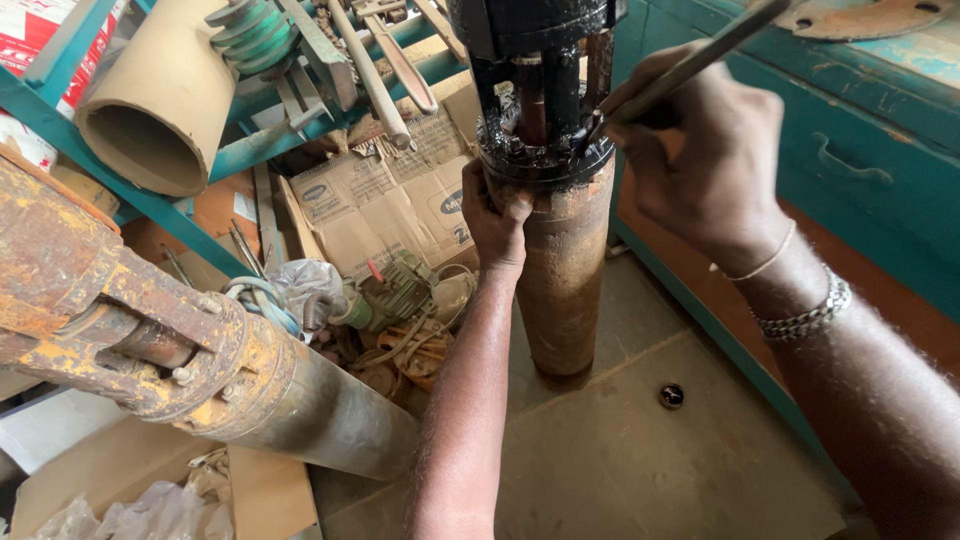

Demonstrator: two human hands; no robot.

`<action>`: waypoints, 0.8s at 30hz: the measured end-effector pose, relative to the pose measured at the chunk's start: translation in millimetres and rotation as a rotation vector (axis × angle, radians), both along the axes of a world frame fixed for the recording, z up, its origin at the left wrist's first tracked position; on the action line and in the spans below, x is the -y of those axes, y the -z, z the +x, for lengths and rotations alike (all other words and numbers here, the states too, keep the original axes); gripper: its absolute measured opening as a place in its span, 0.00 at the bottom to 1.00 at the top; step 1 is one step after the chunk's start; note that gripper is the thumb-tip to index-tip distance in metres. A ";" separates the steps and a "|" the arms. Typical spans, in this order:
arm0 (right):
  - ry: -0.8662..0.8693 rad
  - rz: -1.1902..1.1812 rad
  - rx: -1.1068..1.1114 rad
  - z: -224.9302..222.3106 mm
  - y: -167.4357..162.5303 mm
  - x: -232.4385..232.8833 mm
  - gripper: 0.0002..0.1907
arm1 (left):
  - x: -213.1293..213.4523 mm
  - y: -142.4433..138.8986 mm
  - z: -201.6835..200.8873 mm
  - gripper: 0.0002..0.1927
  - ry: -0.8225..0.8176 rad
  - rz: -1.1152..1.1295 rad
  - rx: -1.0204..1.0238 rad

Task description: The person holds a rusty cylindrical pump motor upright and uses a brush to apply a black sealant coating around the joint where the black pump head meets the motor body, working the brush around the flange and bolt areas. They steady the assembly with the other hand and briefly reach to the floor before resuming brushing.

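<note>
A rusty cylindrical pump body (562,280) stands upright on the floor, topped by a black greasy bracket section (540,70). My left hand (496,218) grips the cylinder just under the black collar. My right hand (700,160) holds a long flat metal tool (700,55), whose tip rests against the black collar on the right side. A bracelet and a thin band sit on my right wrist.
A second rusty pump (150,340) lies tilted at the left. Behind are flattened cardboard boxes (390,195), a cardboard tube (160,100), a teal metal rack (250,145), loose wires and parts. A teal cabinet (860,150) stands at the right; a small round ring (671,396) lies on the floor.
</note>
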State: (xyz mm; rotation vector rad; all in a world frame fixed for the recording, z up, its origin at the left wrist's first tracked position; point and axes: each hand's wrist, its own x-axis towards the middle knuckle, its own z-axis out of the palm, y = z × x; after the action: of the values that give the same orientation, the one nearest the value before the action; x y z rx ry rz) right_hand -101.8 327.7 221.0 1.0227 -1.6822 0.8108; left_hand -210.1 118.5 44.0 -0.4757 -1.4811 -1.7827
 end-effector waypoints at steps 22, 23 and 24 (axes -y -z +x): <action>0.060 0.025 -0.030 3.2 -0.6 7.4 0.10 | -0.1 4.4 -3.9 0.46 0.023 0.036 -0.012; 0.045 0.043 -0.010 3.5 -1.3 7.8 0.10 | -0.6 4.2 -4.7 0.46 0.018 0.029 -0.023; 0.025 0.061 0.014 3.9 -1.3 8.2 0.10 | -0.4 4.3 -4.8 0.46 0.009 0.021 -0.029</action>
State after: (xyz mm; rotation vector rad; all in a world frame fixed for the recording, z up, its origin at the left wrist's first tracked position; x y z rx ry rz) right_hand -97.9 319.5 222.2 1.0372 -1.7378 0.7561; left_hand -214.9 118.8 39.7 -0.4961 -1.4408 -1.7892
